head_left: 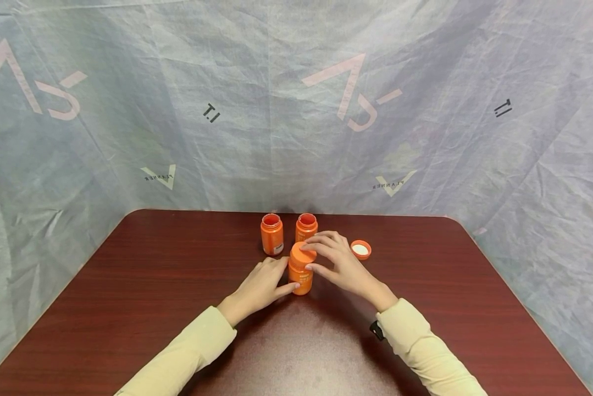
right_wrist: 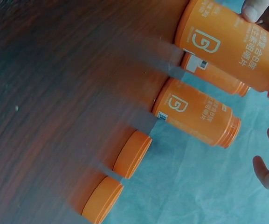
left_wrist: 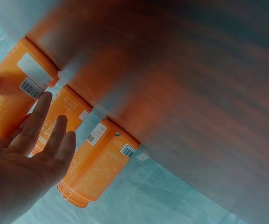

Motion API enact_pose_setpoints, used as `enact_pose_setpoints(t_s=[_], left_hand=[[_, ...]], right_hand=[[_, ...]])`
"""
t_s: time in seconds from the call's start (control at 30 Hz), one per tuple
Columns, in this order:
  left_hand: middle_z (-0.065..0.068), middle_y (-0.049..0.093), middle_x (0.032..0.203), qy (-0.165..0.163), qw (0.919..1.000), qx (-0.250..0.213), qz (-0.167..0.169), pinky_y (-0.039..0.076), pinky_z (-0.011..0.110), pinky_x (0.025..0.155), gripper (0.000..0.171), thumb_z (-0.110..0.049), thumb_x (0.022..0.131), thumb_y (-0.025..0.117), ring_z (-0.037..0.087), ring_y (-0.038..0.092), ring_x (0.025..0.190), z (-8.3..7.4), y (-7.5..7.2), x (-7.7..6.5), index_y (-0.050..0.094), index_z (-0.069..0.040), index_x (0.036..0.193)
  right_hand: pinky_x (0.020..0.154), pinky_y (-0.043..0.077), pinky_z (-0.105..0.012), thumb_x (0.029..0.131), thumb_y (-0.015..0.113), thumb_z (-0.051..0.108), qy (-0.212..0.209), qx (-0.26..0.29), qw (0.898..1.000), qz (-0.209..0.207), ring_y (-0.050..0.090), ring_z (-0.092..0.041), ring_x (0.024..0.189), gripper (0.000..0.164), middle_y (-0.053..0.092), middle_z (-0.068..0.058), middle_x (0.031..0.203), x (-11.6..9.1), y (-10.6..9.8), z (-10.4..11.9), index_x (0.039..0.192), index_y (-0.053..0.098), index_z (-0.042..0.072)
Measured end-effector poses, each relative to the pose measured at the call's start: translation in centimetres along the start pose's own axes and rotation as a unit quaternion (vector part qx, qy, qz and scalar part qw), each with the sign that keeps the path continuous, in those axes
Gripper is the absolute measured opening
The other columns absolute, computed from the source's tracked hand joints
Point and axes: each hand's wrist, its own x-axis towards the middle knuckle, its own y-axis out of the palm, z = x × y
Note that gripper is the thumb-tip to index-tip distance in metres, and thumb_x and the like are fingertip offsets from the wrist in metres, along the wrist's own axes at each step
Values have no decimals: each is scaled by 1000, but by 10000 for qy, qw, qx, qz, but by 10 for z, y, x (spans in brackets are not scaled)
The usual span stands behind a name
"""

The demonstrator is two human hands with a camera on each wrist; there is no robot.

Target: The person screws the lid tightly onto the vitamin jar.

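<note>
An orange bottle [head_left: 301, 280] stands upright with its orange lid [head_left: 303, 254] on top. My left hand [head_left: 258, 287] holds this bottle from the left, its thumb on the front; several other fingers extend past it in the left wrist view. From the right, my right hand [head_left: 343, 267] has its thumb at the lid's side and a finger over the top. Two lidless orange bottles stand behind, one at left [head_left: 272, 236] and one at right [head_left: 306, 226], the latter partly covered by the held bottle and right hand.
One loose lid [head_left: 360, 249] lies inside-up right of the bottles, showing white within. A second loose lid [right_wrist: 132, 154] appears beside it in the right wrist view. The dark red wooden table [head_left: 177, 275] meets a grey cloth [head_left: 256, 110] behind.
</note>
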Motion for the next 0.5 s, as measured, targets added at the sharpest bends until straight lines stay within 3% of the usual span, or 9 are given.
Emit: enact_pose_setpoints(t_s=[0.5], left_hand=[[7,61,117,-28,10000,9,54,42,45,90,57,-47,86,57,25,55,102,0,0,0,47,-8,126]], right_hand=[[90,31,-48,79,70,25,-137,-138,9998,59,43,-23,114,37,59,-3,117,0,2,-2,115,63,17]])
